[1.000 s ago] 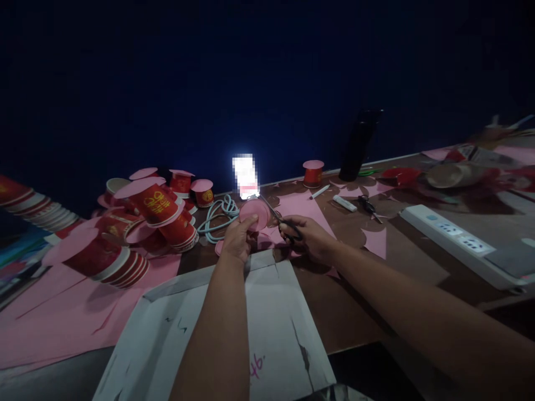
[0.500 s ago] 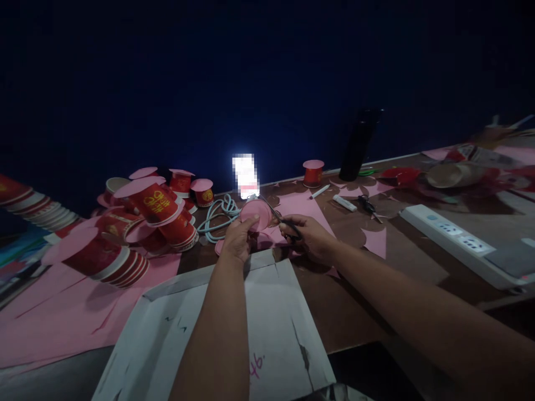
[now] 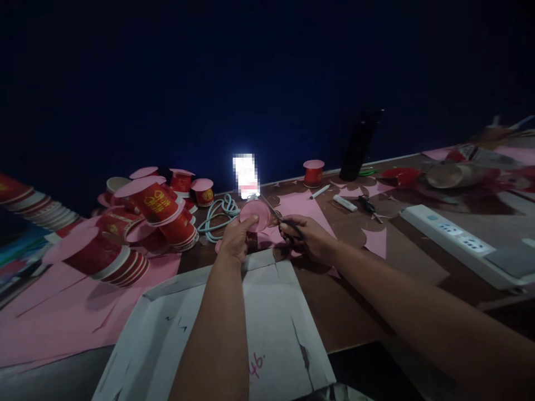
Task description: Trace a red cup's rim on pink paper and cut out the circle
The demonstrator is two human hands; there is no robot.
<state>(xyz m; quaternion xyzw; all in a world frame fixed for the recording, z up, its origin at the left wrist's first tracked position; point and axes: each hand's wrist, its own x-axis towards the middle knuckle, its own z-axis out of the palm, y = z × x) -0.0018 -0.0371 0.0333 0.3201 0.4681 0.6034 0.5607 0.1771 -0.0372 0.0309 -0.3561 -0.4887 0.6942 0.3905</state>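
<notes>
Between the thumb and fingers of my left hand [image 3: 237, 236] is a round pink paper disc [image 3: 256, 214]. My right hand [image 3: 307, 236] is closed round the dark handles of a pair of scissors [image 3: 295, 228], whose blades reach up to the disc's right edge. How far the blades are apart I cannot make out. Pink paper scraps [image 3: 270, 238] lie under and beside both hands. Below my wrists is a worn white cardboard box lid [image 3: 284, 312] with pink handwriting.
Red paper cups [image 3: 150, 203] with pink discs crowd the left side, on pink sheets [image 3: 54, 323]. A lit phone [image 3: 246, 175] leans at the back beside a coiled cable [image 3: 217, 214]. Rightward are a glue stick [image 3: 345, 203], more scissors [image 3: 368, 206], a black bottle [image 3: 359, 147] and a power strip [image 3: 455, 239].
Hardly anything differs. The pink disc has turned or shifted slightly in my left hand, and the scissors stay at its right edge.
</notes>
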